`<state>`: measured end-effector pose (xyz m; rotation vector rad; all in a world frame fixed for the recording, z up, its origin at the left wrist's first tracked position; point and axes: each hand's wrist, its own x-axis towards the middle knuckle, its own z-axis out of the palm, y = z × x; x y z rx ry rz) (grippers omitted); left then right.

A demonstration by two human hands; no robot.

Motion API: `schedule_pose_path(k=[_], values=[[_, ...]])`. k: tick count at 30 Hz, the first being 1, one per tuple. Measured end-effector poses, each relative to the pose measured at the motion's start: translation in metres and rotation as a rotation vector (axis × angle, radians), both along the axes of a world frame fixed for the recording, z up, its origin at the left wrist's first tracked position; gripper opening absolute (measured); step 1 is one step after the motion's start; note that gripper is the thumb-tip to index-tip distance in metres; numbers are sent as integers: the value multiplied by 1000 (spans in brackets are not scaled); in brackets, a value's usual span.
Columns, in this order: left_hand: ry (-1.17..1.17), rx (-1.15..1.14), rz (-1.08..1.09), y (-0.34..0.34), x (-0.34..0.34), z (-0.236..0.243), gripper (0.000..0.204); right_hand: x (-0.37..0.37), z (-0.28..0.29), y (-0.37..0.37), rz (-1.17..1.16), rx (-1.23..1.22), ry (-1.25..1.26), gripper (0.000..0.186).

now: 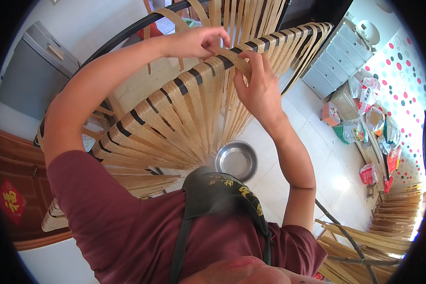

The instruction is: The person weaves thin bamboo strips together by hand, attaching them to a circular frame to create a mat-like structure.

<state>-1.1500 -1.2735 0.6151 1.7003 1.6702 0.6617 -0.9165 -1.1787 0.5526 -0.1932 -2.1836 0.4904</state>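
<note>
A large half-woven basket frame (pixel 175 109) of pale bamboo strips bent over a black hoop (pixel 128 32) stands tilted in front of me. My left hand (pixel 196 41) pinches one bamboo strip (pixel 232 57) near the black hoop at the top. My right hand (pixel 258 87) grips the same strip just below and to the right, thumb and fingers around it. Both hands touch the weave where the strips wrap over the hoop.
A round steel bowl (pixel 236 160) sits on the white tiled floor below the frame. Loose bamboo strips (pixel 359 241) lie at the lower right. A grey drawer cabinet (pixel 338 57) and a low shelf with plastic bags (pixel 371 118) stand at the right; a grey fridge (pixel 35 71) is at the left.
</note>
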Motion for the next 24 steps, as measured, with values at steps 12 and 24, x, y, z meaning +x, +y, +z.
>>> schedule_pose_path(k=[12, 24], values=[[-244, -35, -23, 5, -3, 9, 27, 2, 4, 30, 534, -1013, -93, 28], [-137, 36, 88, 21, 4, -14, 29, 7, -12, 27, 26, -196, 16, 30]])
